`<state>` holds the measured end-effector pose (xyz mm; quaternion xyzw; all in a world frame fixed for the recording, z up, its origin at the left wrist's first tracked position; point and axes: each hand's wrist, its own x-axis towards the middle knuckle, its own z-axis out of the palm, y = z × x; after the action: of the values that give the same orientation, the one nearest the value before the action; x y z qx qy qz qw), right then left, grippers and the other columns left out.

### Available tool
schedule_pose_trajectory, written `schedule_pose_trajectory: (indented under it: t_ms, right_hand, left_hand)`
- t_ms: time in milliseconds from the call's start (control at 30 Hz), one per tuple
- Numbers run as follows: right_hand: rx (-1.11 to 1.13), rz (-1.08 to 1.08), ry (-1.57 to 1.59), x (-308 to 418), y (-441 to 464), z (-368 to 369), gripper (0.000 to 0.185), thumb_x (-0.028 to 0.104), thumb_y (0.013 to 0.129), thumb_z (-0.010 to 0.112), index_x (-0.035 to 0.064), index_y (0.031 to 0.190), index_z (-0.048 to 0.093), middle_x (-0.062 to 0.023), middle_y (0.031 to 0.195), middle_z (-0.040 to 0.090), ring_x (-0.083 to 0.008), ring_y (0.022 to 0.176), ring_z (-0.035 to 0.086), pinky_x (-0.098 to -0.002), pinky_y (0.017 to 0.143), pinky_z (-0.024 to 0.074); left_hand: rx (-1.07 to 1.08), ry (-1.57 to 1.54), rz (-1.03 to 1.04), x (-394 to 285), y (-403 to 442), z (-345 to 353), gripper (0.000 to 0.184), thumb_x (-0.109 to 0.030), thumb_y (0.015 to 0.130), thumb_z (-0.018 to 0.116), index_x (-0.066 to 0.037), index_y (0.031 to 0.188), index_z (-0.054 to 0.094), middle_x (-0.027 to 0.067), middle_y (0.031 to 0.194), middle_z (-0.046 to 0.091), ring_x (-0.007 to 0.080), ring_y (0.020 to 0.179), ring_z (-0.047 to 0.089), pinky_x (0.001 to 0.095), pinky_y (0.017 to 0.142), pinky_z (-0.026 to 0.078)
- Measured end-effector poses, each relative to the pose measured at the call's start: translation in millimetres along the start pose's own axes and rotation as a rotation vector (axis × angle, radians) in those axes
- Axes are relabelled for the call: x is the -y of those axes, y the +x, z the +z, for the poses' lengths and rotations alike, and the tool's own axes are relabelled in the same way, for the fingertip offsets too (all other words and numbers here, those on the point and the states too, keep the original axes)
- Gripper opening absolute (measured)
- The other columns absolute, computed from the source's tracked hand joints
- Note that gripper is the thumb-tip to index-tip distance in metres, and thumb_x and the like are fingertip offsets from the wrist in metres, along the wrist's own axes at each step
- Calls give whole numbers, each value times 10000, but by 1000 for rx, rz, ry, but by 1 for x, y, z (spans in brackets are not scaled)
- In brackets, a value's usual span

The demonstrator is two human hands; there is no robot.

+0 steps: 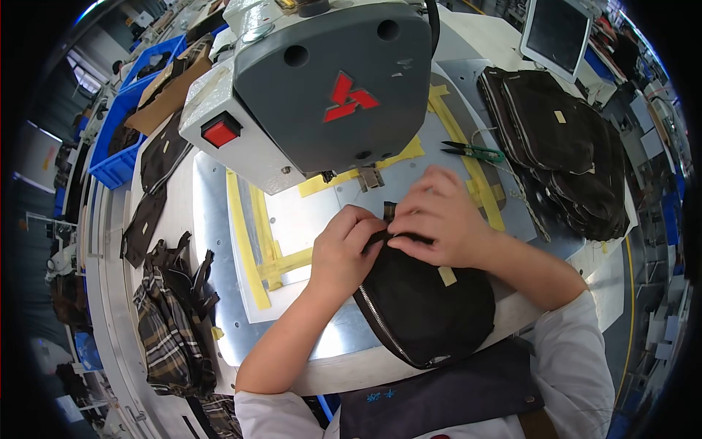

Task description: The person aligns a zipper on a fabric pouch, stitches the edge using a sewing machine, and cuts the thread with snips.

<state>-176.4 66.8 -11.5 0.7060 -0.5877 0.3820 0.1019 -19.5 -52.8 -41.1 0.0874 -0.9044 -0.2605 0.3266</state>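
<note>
A dark fabric bag piece (431, 307) with a silver zipper along its curved left side lies at the front edge of the metal work plate. My left hand (342, 249) pinches its top edge. Close beside it, my right hand (439, 223) has thumb and fingers closed on the same edge, near a small plaid tab (390, 211) that sticks up between the hands. A pale label (447, 276) sits on the dark fabric, below my right hand. Just beyond my fingers is the sewing machine's metal foot (370, 178).
The grey sewing machine head (333, 88) hangs over the plate, with a red switch (221, 132) on its side. Green-handled thread snips (475, 151) lie right of it, by stacked dark bag pieces (559, 139). Plaid pieces (172, 322) lie left; blue bins (117, 139) stand behind.
</note>
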Motion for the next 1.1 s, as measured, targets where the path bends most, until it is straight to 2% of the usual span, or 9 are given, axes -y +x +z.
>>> schedule_pose_trajectory:
  t_ms: [133,167,267,433,500,600,700,800,1100]
  right_hand:
    - [134,296,82,-4,18,-6,164,225,736,675,86,812,633,-53,881,610,-260,897,559,-395,874,401]
    - [357,237,12,-11,17,-5,156,211,740,652,65,795,640,-77,873,609,-263,916,569,-389,871,408]
    - [616,375,85,-18,24,1,158,208,737,642,53,773,649,-82,860,603,-255,914,571,-386,873,411]
    - [273,145,36,-4,8,15,79,128,728,645,50,740,632,-55,849,588,-237,901,555,-404,917,400]
    - [156,80,45,0,-1,11,71,110,733,657,56,776,641,-23,836,573,-220,895,538,-423,934,391]
    - [91,-40,-117,7,-6,4,98,117,729,660,69,814,655,-10,835,575,-198,877,542,-408,920,397]
    - [46,-127,-243,5,-15,7,244,132,643,745,116,879,688,26,837,576,-174,824,529,-435,841,407]
    - [13,-156,-278,10,-16,5,108,133,728,633,84,819,664,-6,782,561,-166,816,548,-373,866,411]
    - [-4,-164,-245,9,-17,6,118,130,732,630,94,835,674,16,800,581,-142,846,554,-375,871,409]
  left_hand:
    - [31,45,57,-5,0,1,308,41,568,755,-51,830,622,69,855,586,236,752,614,320,606,518]
    - [37,55,75,-5,0,1,319,31,566,753,-58,840,616,62,857,571,237,754,609,324,601,515]
    - [59,78,97,-5,-2,3,338,14,563,749,-71,855,603,51,859,541,238,755,597,332,593,508]
    - [65,59,3,-1,-7,1,333,44,562,736,-63,844,595,61,842,539,240,750,596,336,600,502]
    - [-35,16,-27,-3,-6,2,306,71,558,730,-49,804,593,72,815,554,243,726,599,329,591,495]
    - [-115,-2,-58,-4,-2,4,291,91,556,722,-44,774,586,80,792,559,244,706,597,322,583,488]
    - [-133,14,-59,-4,-1,5,292,93,550,719,-47,764,577,80,780,555,244,694,591,319,576,482]
    - [-97,31,-13,-2,-5,3,346,80,519,728,-59,796,575,72,806,542,252,731,586,334,583,486]
    - [-91,-4,83,-1,-4,4,387,81,487,721,-65,811,568,72,869,576,253,756,591,338,591,488]
